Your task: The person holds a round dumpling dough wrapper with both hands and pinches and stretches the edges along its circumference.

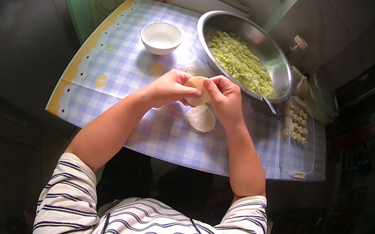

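Note:
Between my two hands is a round, pale dough wrapper (196, 91), held up above the table. My left hand (173, 87) grips its left side, thumb on the face toward me. On its right side, my right hand (224, 98) pinches the upper edge with thumb and fingers. Just below my hands, more pale round wrappers (201, 119) lie on the checked cloth. Behind my hands stands a large metal bowl (280, 68) with chopped green filling (238, 59), and a metal spoon (263, 98) rests over its near rim.
A white bowl (161, 38) stands at the back left of the table (103, 105). At the right lies a clear plastic container (297, 161) with several small dumplings (298, 123). A jar with a pink lid (299, 42) is behind the metal bowl.

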Available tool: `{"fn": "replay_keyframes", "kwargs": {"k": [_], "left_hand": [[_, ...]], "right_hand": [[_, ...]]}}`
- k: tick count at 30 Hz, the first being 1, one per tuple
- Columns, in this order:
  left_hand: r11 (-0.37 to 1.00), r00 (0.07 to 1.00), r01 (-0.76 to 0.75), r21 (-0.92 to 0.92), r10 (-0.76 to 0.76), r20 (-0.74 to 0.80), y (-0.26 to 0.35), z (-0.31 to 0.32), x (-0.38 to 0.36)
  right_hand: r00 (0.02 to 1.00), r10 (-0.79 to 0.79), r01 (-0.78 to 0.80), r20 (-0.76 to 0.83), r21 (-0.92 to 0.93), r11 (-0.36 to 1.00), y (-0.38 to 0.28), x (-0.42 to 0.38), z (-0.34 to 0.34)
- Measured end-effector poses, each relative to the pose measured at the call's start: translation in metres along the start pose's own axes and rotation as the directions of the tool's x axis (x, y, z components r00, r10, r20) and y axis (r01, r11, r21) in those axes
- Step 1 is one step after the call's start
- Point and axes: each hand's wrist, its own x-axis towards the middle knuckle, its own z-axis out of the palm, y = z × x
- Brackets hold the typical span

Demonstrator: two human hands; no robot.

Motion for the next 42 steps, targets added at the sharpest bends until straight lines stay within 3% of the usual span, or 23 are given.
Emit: {"fn": "replay_keyframes", "kwargs": {"k": [9,15,21,30,36,42], "left_hand": [[1.000,1.000,0.015,0.002,-0.015,-0.005,0.0005,0.0000,0.0001],[1.000,1.000,-0.014,-0.005,0.014,-0.009,-0.0005,0.0007,0.0007],[0.999,0.997,-0.048,0.002,0.048,-0.063,0.0023,0.0022,-0.0010],[0.999,0.998,-0.037,-0.005,0.037,-0.060,0.0020,0.0008,-0.0004],[0.999,0.999,-0.023,-0.039,0.022,-0.024,0.0010,0.0002,-0.0001],[0.999,0.999,-0.030,-0.031,0.029,-0.032,0.0009,0.0013,0.0000]], "right_hand": [[1.000,0.020,-0.021,0.006,0.137,0.990,-0.0039,-0.0006,0.0026],[1.000,-0.027,0.027,0.016,-0.038,0.999,0.0011,-0.0005,0.0007],[0.998,-0.033,0.028,-0.053,-0.079,0.996,-0.0022,-0.0009,0.0014],[1.000,-0.011,0.014,-0.029,0.097,0.995,-0.0019,-0.0007,0.0024],[1.000,-0.023,0.023,0.013,-0.016,1.000,0.0023,-0.0005,0.0008],[1.000,-0.012,0.012,-0.008,-0.014,1.000,0.0012,-0.0009,0.0025]]}}
